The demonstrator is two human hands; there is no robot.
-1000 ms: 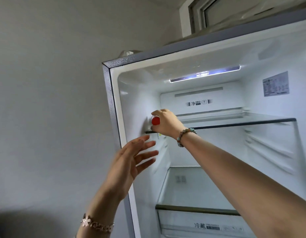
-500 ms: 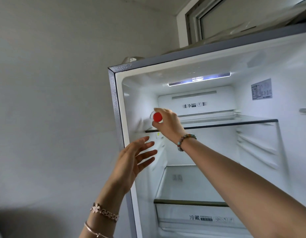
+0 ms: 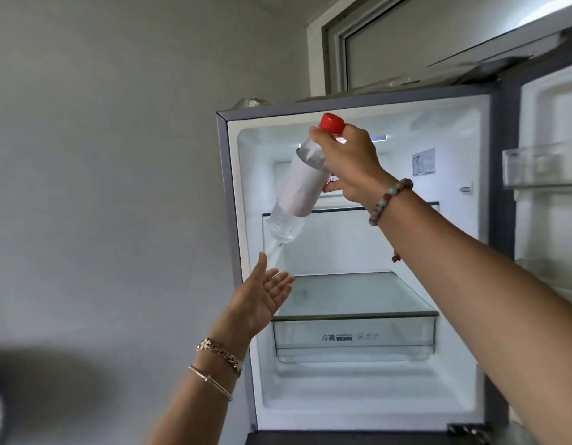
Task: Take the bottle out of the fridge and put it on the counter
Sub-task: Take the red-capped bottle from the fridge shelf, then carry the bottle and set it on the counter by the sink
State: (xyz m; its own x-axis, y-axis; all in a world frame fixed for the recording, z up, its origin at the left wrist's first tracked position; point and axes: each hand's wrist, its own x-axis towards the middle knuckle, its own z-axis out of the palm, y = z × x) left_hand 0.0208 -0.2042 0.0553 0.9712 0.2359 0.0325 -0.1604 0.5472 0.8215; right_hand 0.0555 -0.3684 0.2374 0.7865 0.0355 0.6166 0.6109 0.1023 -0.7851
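Note:
A clear plastic bottle (image 3: 297,184) with a red cap and a white label hangs tilted in front of the open fridge (image 3: 361,104), cap up and base down to the left. My right hand (image 3: 349,162) grips it around the neck and shoulder. The bottle is out in front of the top glass shelf (image 3: 406,205), clear of it. Below the bottle's base, my left hand (image 3: 262,300) is held palm up with fingers spread, not touching anything. No counter is in view.
The fridge interior holds a lower glass shelf (image 3: 358,297) over a clear drawer (image 3: 352,342). The open door with its bins (image 3: 545,168) stands at the right edge. A grey wall fills the left, and a window frame (image 3: 390,43) sits above the fridge.
My right hand pulled the bottle off the top shelf's left end and out of the fridge, lifting it upright-tilted. The left hand turned palm up beneath it. The view backed away from the fridge.

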